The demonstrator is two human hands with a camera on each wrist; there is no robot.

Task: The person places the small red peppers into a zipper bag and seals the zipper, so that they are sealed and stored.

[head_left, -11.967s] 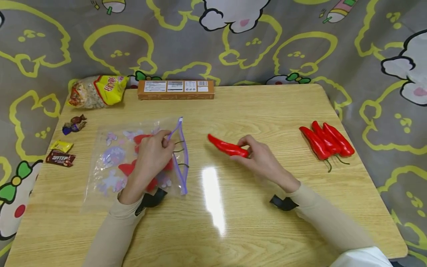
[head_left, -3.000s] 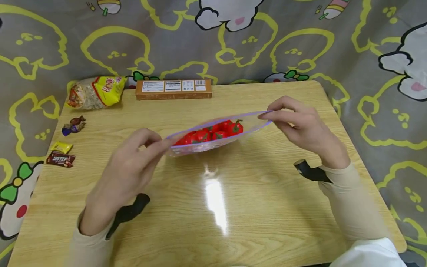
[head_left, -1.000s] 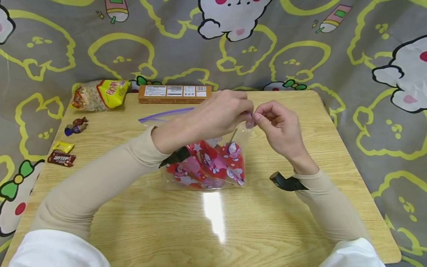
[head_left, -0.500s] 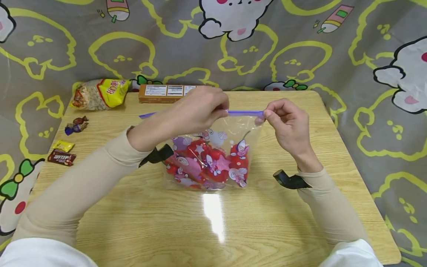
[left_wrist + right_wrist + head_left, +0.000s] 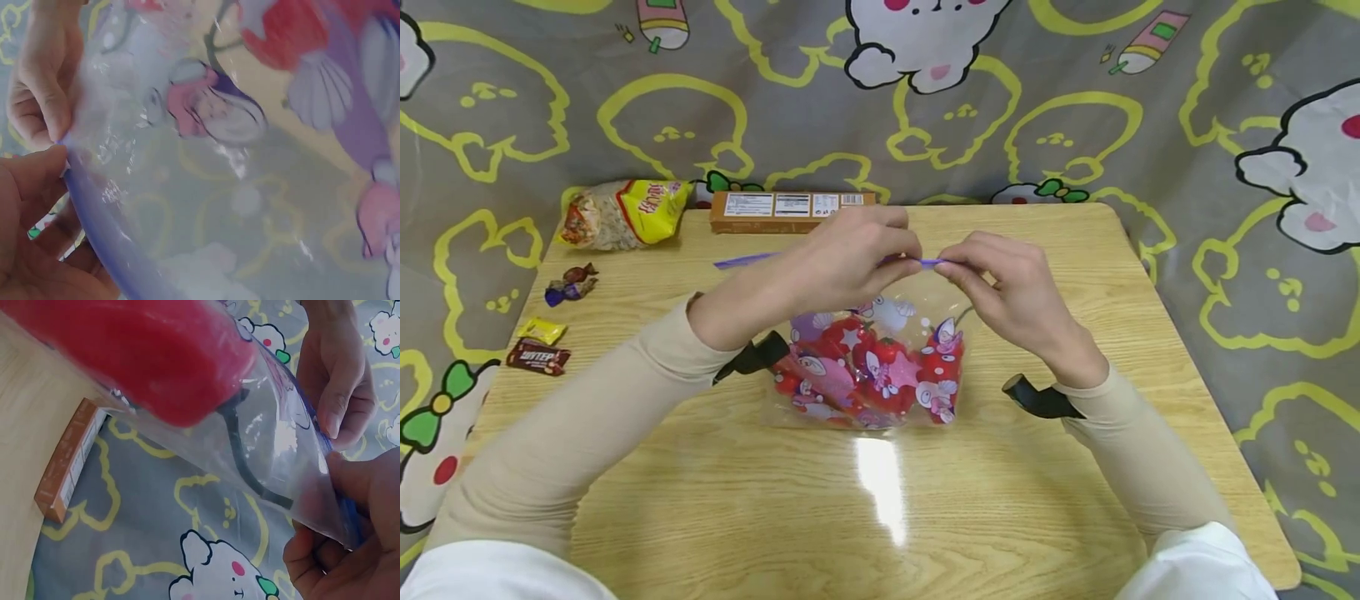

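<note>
A clear zip bag with printed sea pictures stands upright mid-table in the head view. Red peppers lie inside, a dark stem curving up toward the bag's top. My left hand pinches the purple zip strip between thumb and fingers, near its middle. Close beside it, my right hand pinches the same strip just to the right, a short bit of purple showing between the fingertips. My left forearm and hand hide part of the strip's left half. In the right wrist view, both hands meet at the bag's edge.
Behind the bag lies a long brown box, partly behind my left hand. A yellow snack bag stands at the back left. Wrapped candies, a yellow sweet and a brown bar lie along the table's left side.
The loose peppers from the right went into the bag, which was held wide and then stood up. In the last half second my right hand slid left along the strip toward my left.
</note>
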